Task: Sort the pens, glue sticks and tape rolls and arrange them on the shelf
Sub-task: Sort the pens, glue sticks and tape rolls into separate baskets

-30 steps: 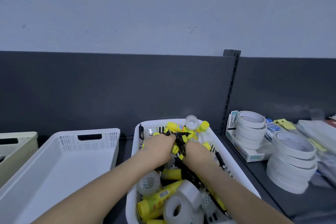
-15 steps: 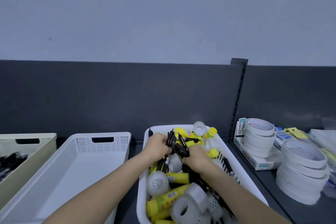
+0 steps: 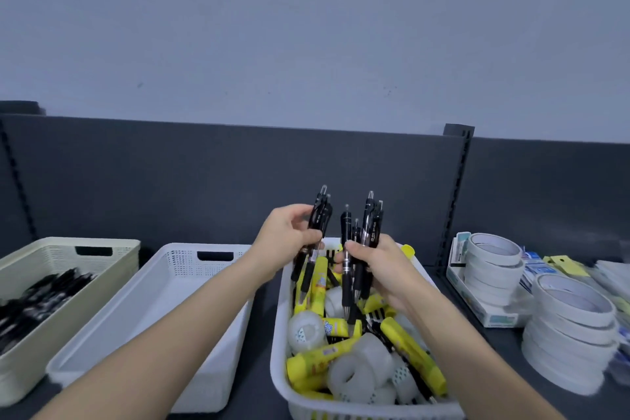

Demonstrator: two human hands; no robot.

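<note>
Left hand grips a few black pens. Right hand, just beside it, grips a larger pen bundle, clicker ends up. Both are held above the far end of the white basket containing yellow glue sticks and clear tape rolls.

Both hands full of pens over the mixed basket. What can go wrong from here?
1. The pens fan loosely in the left hand and right hand; one may slip back into the mixed basket.
2. The beige basket holding pens sits beyond the white basket; a pen could drop there on the way.
3. A glue stick stands by the left bundle and may get dragged out.
</note>
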